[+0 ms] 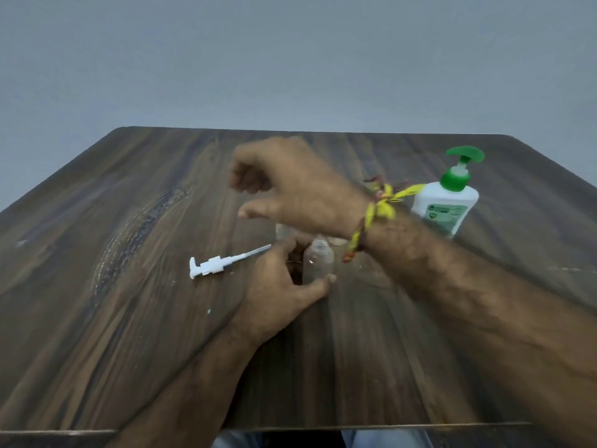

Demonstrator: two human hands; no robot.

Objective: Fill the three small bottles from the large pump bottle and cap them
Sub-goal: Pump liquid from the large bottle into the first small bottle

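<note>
Left hand [284,286] grips a small clear bottle [318,263] mid-table; right hand [290,189] hovers loosely curled, empty, above.

At frame centre, the motion-blurred right hand [284,185] and wrist hide most of two small clear plastic bottles [283,230]; whether either holds liquid or wears a cap cannot be told. The forearms run off the lower and right edges.

White loose pump [215,264] lies on wooden table [97,302].
</note>
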